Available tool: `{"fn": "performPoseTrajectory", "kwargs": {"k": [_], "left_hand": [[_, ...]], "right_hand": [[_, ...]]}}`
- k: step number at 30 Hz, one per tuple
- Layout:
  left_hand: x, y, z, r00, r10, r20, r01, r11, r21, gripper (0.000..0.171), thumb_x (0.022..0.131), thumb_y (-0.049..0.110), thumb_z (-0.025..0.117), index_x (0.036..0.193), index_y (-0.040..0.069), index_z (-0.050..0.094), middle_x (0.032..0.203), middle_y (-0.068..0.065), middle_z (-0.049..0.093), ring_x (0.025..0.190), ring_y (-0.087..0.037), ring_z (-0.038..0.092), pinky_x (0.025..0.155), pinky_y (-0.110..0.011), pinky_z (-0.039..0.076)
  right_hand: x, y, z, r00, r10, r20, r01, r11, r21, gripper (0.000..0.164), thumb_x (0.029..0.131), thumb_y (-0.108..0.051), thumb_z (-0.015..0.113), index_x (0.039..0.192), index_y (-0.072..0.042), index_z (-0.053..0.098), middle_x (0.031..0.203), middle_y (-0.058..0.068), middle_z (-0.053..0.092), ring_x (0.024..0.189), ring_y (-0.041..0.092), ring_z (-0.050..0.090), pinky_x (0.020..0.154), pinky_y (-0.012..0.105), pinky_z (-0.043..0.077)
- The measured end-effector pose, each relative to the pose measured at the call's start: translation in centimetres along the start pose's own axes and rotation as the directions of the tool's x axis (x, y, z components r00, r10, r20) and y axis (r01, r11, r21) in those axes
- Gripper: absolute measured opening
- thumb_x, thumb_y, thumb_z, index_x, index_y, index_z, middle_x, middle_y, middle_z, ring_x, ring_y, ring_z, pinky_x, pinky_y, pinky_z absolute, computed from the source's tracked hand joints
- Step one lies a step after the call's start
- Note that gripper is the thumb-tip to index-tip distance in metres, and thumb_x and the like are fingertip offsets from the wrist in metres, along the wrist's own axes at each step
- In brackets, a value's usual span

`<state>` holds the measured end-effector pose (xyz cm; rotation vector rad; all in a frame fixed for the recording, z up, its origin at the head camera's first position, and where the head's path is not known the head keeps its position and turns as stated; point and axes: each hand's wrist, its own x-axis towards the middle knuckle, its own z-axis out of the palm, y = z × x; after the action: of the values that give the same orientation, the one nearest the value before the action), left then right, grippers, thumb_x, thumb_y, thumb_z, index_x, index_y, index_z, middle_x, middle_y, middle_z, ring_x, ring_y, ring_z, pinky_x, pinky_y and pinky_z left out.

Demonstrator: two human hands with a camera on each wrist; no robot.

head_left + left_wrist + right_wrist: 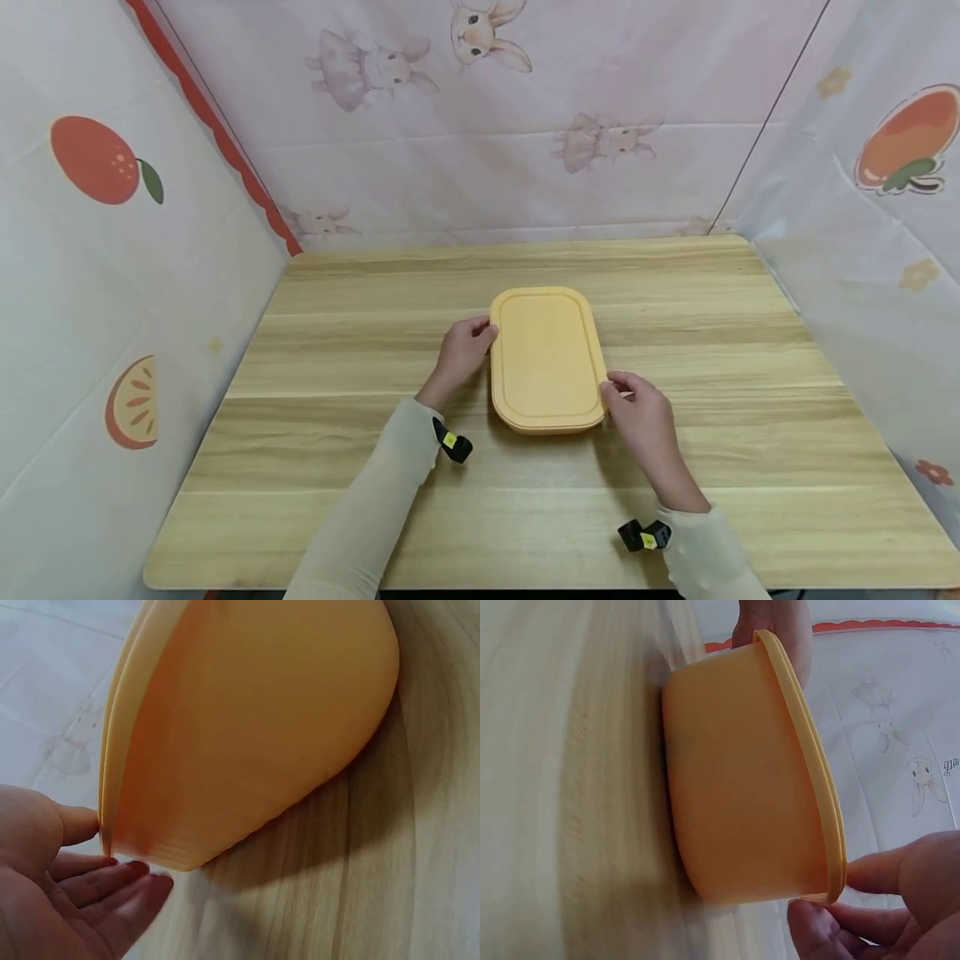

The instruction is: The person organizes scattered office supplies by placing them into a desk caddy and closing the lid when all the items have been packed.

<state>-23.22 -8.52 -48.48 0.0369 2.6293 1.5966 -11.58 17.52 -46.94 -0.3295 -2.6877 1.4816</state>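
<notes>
A yellow rectangular food container [549,358] with its lid on stands on the table, its long side pointing away from me. Thumb and fingers of my left hand [463,350] pinch the rim on the left side, toward the far end. On the opposite side my right hand [641,412] pinches the rim near the close right corner. In the left wrist view, the container's wall [255,735] tapers down to the wood below the lid edge. The lid [810,757] sits flush along the side seen in the right wrist view. What the container holds is hidden.
The wood-grain table [360,358] has rounded corners and reaches to a pink rabbit-print cloth [487,183] at the back. Fruit-print cloths hang at the left [97,275] and right [885,250]. Small black devices sit on both wrists.
</notes>
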Motion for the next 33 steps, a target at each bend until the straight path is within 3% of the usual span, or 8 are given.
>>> {"fn": "performPoseTrajectory", "kwargs": {"k": [4, 7, 12, 16, 19, 26, 30, 33], "left_hand": [[-0.8, 0.8, 0.1, 0.999, 0.036, -0.009, -0.034, 0.989, 0.145, 0.056, 0.105, 0.039, 0.052, 0.154, 0.013, 0.047, 0.149, -0.007, 0.056, 0.136, -0.027, 0.053, 0.111, -0.050, 0.044], [-2.1, 2.2, 0.3, 0.992, 0.126, -0.007, -0.118, 0.945, 0.304, 0.062, 0.105, 0.045, 0.050, 0.158, 0.015, 0.040, 0.158, -0.007, 0.044, 0.146, -0.029, 0.040, 0.116, -0.055, 0.035], [-5.2, 3.8, 1.9, 0.956, 0.273, 0.106, -0.285, 0.784, 0.551, 0.075, 0.103, 0.058, 0.046, 0.162, 0.014, 0.030, 0.166, -0.013, 0.028, 0.155, -0.034, 0.019, 0.123, -0.056, 0.021], [-7.5, 3.6, 4.0, 0.923, 0.310, 0.227, -0.379, 0.639, 0.669, 0.085, 0.100, 0.072, 0.034, 0.164, 0.017, 0.023, 0.170, -0.014, 0.017, 0.157, -0.036, 0.008, 0.124, -0.059, 0.013], [-8.8, 3.3, 5.3, 0.904, 0.310, 0.293, -0.425, 0.586, 0.690, 0.088, 0.098, 0.077, 0.028, 0.165, 0.019, 0.023, 0.171, -0.013, 0.013, 0.158, -0.035, 0.003, 0.123, -0.061, 0.008], [-9.3, 2.4, 6.3, 0.906, 0.292, 0.306, -0.421, 0.550, 0.722, 0.088, 0.097, 0.079, 0.025, 0.164, 0.022, 0.025, 0.171, -0.012, 0.014, 0.158, -0.032, -0.001, 0.123, -0.060, 0.000], [-9.2, 2.0, 6.1, 0.910, 0.280, 0.305, -0.413, 0.561, 0.717, 0.090, 0.096, 0.081, 0.022, 0.164, 0.023, 0.026, 0.171, -0.012, 0.014, 0.159, -0.030, -0.002, 0.123, -0.060, -0.004], [-8.9, 1.9, 5.7, 0.914, 0.262, 0.310, -0.406, 0.598, 0.692, 0.093, 0.094, 0.083, 0.020, 0.165, 0.023, 0.024, 0.172, -0.011, 0.013, 0.159, -0.030, -0.002, 0.123, -0.059, -0.004]], "right_hand": [[1.6, -0.3, -0.8, 0.996, -0.086, -0.013, 0.083, 0.986, -0.142, 0.047, 0.106, -0.035, 0.050, 0.135, 0.000, 0.064, 0.119, 0.016, 0.066, 0.099, 0.030, 0.067, 0.081, 0.043, 0.055], [3.7, -0.8, -1.2, 0.984, -0.176, 0.024, 0.177, 0.957, -0.228, 0.055, 0.108, -0.042, 0.042, 0.142, -0.001, 0.056, 0.133, 0.020, 0.059, 0.115, 0.037, 0.062, 0.093, 0.055, 0.051], [8.0, -1.8, -0.7, 0.938, -0.290, 0.189, 0.342, 0.866, -0.365, 0.062, 0.109, -0.042, 0.043, 0.152, 0.003, 0.041, 0.157, 0.025, 0.039, 0.143, 0.044, 0.039, 0.115, 0.061, 0.033], [10.6, -2.3, 0.5, 0.881, -0.338, 0.332, 0.461, 0.775, -0.432, 0.068, 0.109, -0.039, 0.045, 0.157, 0.007, 0.030, 0.166, 0.026, 0.021, 0.153, 0.043, 0.021, 0.120, 0.060, 0.023], [11.7, -2.1, 1.2, 0.841, -0.356, 0.408, 0.524, 0.725, -0.447, 0.070, 0.109, -0.039, 0.045, 0.158, 0.007, 0.026, 0.168, 0.025, 0.015, 0.155, 0.042, 0.015, 0.121, 0.060, 0.020], [12.3, -1.6, 1.9, 0.824, -0.357, 0.439, 0.552, 0.678, -0.486, 0.069, 0.110, -0.042, 0.041, 0.157, 0.007, 0.029, 0.167, 0.024, 0.019, 0.154, 0.042, 0.017, 0.123, 0.058, 0.018], [12.4, -1.7, 2.2, 0.823, -0.369, 0.432, 0.556, 0.681, -0.477, 0.070, 0.110, -0.043, 0.041, 0.157, 0.007, 0.029, 0.167, 0.024, 0.020, 0.154, 0.042, 0.018, 0.123, 0.057, 0.017], [12.3, -1.9, 2.4, 0.811, -0.392, 0.434, 0.575, 0.668, -0.472, 0.069, 0.110, -0.043, 0.041, 0.156, 0.007, 0.031, 0.165, 0.026, 0.023, 0.154, 0.042, 0.019, 0.124, 0.057, 0.015]]}}
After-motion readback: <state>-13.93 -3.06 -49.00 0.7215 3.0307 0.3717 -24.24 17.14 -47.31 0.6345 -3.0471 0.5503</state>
